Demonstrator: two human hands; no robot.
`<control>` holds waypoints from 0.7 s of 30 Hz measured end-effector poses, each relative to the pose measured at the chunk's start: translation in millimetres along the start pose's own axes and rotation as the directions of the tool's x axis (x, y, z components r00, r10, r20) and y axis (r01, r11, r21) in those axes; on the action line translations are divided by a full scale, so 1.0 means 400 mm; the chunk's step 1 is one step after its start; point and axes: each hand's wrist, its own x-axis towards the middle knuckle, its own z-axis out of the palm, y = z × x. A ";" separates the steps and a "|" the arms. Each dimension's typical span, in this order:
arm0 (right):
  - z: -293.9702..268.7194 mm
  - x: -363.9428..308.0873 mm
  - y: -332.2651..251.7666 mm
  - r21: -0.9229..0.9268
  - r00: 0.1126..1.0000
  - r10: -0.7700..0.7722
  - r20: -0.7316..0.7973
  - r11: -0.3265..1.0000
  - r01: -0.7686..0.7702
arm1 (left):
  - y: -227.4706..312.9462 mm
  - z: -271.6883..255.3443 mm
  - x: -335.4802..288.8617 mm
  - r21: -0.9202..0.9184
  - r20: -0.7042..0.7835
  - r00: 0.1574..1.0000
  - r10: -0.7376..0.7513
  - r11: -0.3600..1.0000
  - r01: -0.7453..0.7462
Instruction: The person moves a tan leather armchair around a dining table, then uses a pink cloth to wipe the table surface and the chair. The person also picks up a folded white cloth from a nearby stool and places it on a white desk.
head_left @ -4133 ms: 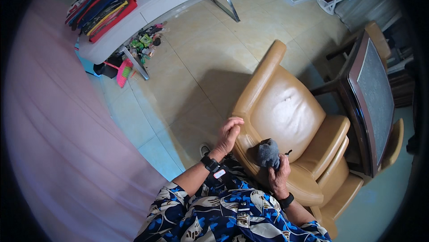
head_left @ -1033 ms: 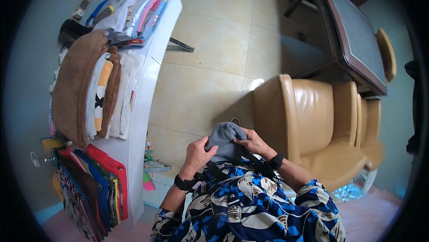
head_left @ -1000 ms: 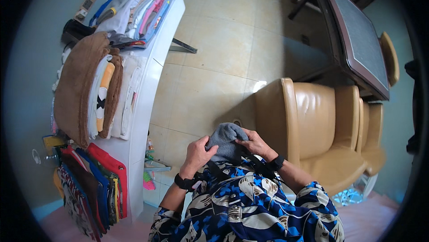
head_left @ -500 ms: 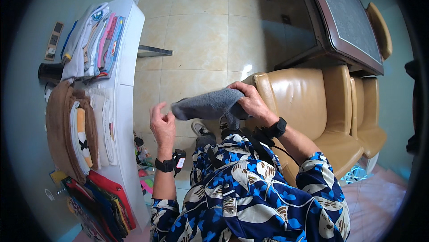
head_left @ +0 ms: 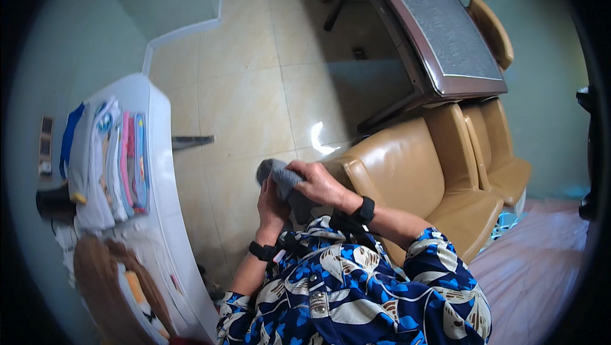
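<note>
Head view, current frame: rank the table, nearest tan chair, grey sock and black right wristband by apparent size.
1. Table and nearest tan chair: too alike to rank
2. Grey sock, partly covered
3. Black right wristband

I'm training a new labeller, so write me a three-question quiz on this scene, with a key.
1. True or false: the left hand and the right hand both touch the soft grey fabric sock.
2. Which is on the person's right? A) the fluffy brown folded blanket; B) the smooth tan leather-like armchair.
3. Fill in: the rectangular table with a dark brown frame has a ____ top.

Key: 1. True. 2. B. 3. Grey.
</note>
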 end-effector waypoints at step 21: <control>-0.479 0.224 0.364 -0.526 0.918 0.006 -0.396 0.818 -0.232 | 0.106 -0.106 0.690 0.220 0.299 0.954 0.016 0.972 -0.086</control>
